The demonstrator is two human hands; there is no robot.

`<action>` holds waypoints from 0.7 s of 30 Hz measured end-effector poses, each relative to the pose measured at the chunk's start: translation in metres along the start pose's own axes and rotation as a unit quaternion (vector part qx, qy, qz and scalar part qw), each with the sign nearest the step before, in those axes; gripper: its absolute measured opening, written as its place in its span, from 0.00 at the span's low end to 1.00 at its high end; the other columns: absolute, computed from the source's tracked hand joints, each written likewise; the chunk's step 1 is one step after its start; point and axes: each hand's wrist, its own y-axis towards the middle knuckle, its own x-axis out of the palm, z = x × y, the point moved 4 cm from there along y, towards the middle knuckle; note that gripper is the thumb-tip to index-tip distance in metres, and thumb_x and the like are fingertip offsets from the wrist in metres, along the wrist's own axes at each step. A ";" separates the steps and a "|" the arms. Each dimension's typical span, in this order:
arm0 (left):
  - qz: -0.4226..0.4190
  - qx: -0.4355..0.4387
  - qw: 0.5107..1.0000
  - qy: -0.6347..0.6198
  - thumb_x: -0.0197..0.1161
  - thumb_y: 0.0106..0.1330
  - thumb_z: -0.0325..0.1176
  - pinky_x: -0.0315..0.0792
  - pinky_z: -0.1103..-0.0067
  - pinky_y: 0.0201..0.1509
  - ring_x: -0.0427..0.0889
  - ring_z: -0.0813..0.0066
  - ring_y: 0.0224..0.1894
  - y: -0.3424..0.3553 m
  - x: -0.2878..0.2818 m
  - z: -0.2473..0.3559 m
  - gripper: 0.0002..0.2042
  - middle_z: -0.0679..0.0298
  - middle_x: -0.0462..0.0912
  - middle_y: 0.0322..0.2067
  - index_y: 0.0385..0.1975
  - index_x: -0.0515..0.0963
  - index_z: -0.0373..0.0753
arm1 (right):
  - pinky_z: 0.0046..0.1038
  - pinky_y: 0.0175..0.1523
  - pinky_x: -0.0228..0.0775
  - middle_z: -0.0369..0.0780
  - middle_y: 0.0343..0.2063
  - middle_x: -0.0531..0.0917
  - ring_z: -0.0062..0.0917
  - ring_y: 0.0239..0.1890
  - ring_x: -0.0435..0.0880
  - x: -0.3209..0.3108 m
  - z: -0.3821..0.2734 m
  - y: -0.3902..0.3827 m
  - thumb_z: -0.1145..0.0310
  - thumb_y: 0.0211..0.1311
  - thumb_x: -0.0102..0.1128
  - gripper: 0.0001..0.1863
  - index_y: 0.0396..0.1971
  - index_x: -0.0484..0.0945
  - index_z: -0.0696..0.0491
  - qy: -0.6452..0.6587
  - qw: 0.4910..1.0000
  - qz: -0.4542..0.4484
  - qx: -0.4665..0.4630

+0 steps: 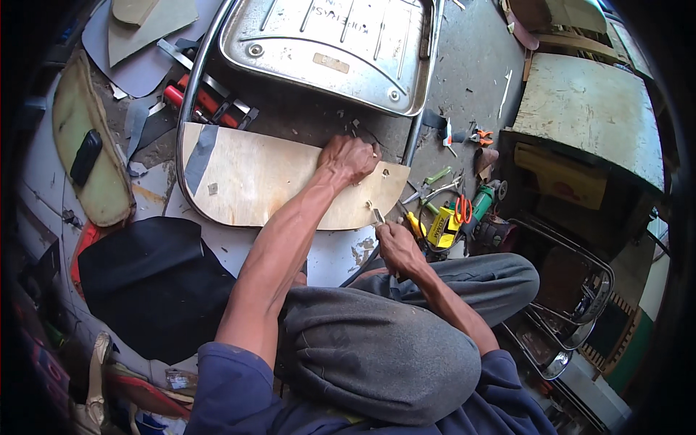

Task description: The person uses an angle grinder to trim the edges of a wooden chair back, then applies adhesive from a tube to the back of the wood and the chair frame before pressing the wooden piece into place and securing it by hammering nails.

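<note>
A curved plywood board (268,177) with a grey tape strip (201,159) lies in the bent metal tube frame (181,145) of a chair. My left hand (349,159) is closed over the board's upper edge, its fingertips hidden. At the lower right edge, my right hand (399,248) is wrapped round a tool with a short flat metal end (378,215); its handle is hidden in my fist. The metal end touches or hovers just over the board, beside a small raw hole (370,206). Another hole (386,173) shows near the right corner.
Beyond the board is a metal seat pan (326,65). Right of it lie orange-handled scissors (462,210), a yellow box (444,228), a green angle grinder (487,199) and pliers (482,136). At left are red tools (210,101), black fabric (152,283) and a foam pad (90,152).
</note>
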 end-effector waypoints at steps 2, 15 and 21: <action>-0.009 -0.001 1.000 0.003 0.40 0.72 0.47 0.80 0.64 0.40 0.86 0.54 0.27 -0.002 -0.005 0.000 0.29 0.52 0.84 0.21 0.19 0.86 0.39 | 0.45 0.42 0.75 0.57 0.29 0.82 0.44 0.26 0.86 -0.003 -0.018 -0.009 0.54 0.71 0.36 0.26 0.39 0.76 0.63 -0.050 0.998 -0.011 0.031; 0.024 0.006 0.999 0.038 0.44 0.71 0.45 0.81 0.65 0.36 0.87 0.56 0.27 0.003 0.009 0.000 0.26 0.53 0.85 0.22 0.19 0.86 0.40 | 0.41 0.33 0.66 0.48 0.25 0.79 0.38 0.27 0.76 0.045 -0.001 0.010 0.50 0.71 0.35 0.24 0.35 0.72 0.56 0.050 0.998 0.024 0.019; 0.032 0.026 0.998 0.047 0.43 0.72 0.46 0.81 0.65 0.35 0.86 0.54 0.25 0.004 0.011 0.000 0.28 0.52 0.83 0.19 0.16 0.84 0.39 | 0.35 0.17 0.61 0.41 0.17 0.76 0.31 0.13 0.68 0.071 -0.002 0.013 0.46 0.71 0.34 0.24 0.30 0.69 0.52 0.408 0.911 -0.035 0.050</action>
